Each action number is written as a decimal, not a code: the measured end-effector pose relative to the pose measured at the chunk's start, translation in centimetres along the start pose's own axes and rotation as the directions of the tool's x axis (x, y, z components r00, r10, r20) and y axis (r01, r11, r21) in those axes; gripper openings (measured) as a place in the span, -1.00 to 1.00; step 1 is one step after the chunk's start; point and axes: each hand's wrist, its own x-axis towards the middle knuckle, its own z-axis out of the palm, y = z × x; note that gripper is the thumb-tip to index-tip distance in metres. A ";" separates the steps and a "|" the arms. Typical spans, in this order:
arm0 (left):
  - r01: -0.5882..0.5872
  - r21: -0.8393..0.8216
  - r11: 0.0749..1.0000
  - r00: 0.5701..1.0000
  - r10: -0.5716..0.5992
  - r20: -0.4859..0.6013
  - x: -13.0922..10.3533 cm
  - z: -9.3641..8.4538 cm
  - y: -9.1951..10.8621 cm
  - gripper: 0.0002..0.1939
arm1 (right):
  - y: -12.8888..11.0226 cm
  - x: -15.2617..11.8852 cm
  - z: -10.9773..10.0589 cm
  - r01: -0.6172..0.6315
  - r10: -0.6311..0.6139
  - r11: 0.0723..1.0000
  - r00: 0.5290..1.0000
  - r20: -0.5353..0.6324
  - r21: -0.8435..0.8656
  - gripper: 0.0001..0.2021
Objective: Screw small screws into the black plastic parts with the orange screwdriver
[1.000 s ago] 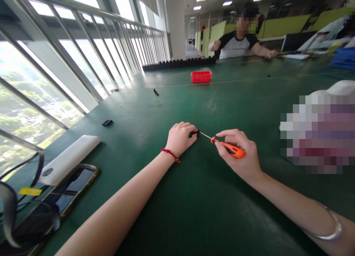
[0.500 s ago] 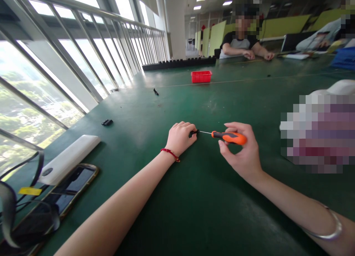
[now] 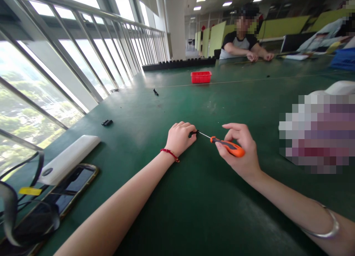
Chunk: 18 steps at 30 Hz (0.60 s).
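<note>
My left hand (image 3: 181, 137) rests on the green table, its thumb and fingers pinched on a small black part (image 3: 194, 132); most of that part is hidden by the fingers. My right hand (image 3: 242, 148) holds a screwdriver (image 3: 229, 147) with an orange and dark grey handle, the thumb below it and the index finger stretched out above. The thin metal shaft points left, and its tip meets the black part at my left fingertips. The handle slopes down to the right.
A red bin (image 3: 201, 77) and a long black notched strip (image 3: 180, 63) lie farther back. Left are a black piece (image 3: 107, 123), a white power bank (image 3: 70, 158), a phone (image 3: 74, 191) and cables. Another small black piece (image 3: 155, 92) lies ahead. A person (image 3: 240, 45) sits across the table.
The screwdriver's handle has swung downward, so the tool now tilts more. My right index finger has lifted off the handle. My left hand has stayed in place.
</note>
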 end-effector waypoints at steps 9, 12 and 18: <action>0.015 -0.012 1.000 1.000 -0.015 0.001 0.0 0.0 0.0 -0.88 | 0.0 0.0 -0.1 0.009 -0.007 0.999 0.999 -0.036 0.047 -0.60; 0.031 -0.011 0.999 1.000 -0.031 -0.005 0.0 0.0 0.1 -0.89 | 0.1 0.0 -0.1 -0.061 0.061 0.998 0.997 0.045 0.009 -0.76; 0.042 -0.003 0.999 0.999 -0.042 -0.013 0.0 -0.1 0.2 -0.92 | 0.2 0.1 0.0 0.010 -0.002 0.996 0.996 -0.089 0.087 -0.63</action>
